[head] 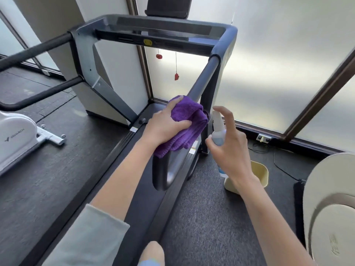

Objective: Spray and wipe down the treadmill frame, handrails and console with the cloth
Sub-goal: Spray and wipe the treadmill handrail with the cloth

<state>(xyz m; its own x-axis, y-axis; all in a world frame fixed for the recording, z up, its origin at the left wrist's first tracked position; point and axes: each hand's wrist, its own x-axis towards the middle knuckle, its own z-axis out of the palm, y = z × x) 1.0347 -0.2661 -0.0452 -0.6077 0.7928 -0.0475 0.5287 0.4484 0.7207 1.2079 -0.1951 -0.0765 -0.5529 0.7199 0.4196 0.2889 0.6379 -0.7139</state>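
Observation:
My left hand (165,124) grips a folded purple cloth (189,120) and presses it against the treadmill's right handrail (203,78), about halfway along the rail. Just to the right, my right hand (230,146) holds a small white and blue spray bottle (218,129) upright, with the index finger raised over its nozzle. The console (163,27) spans the top of the dark frame, with a yellow button (148,42) on its underside. The left handrail (34,49) runs off toward the left edge.
A red safety clip (176,76) hangs on a cord below the console. A cream bin (259,173) stands on the dark carpet right of the treadmill, near a cable and wall socket (264,138). White exercise machines sit at the left (17,133) and right (332,208).

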